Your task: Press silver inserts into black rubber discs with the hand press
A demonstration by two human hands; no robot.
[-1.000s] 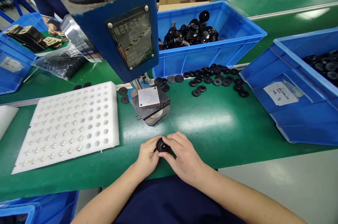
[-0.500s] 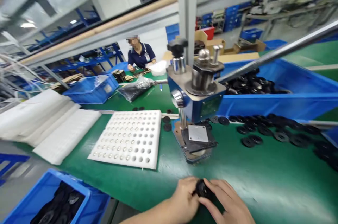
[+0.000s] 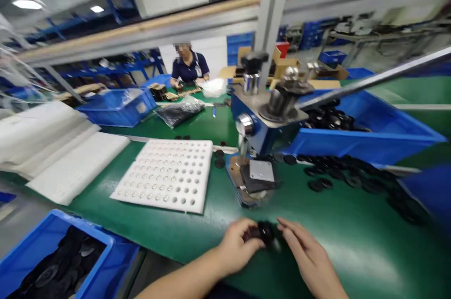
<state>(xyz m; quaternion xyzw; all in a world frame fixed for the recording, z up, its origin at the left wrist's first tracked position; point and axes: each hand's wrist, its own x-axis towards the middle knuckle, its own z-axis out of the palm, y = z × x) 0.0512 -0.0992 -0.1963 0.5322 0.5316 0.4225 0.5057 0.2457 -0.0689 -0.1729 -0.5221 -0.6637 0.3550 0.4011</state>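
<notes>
A small black round part [image 3: 265, 231] with a glossy end is held in my left hand [image 3: 237, 245], just above the green table. The fingers of this hand wrap around it, and blur hides its details. Just to its right is my right hand [image 3: 306, 254], fingers stretched out toward the part with a small gap between, nothing visible in them. Beyond the hands stands a blue hand press [image 3: 269, 116] with a long lever. On its base lies a square metal plate [image 3: 261, 171] on a black pad.
Left of the press lies a white foam tray [image 3: 164, 174] with round metal pieces in many holes. Black discs [image 3: 334, 172] spread along the right. Blue bins stand behind [image 3: 369, 146] and at lower left [image 3: 109, 247]. A person [image 3: 190, 69] sits across the table.
My right hand has come away from the black part and moved slightly right. My left hand keeps hold of the part, now a little higher in view. The camera view has shifted.
</notes>
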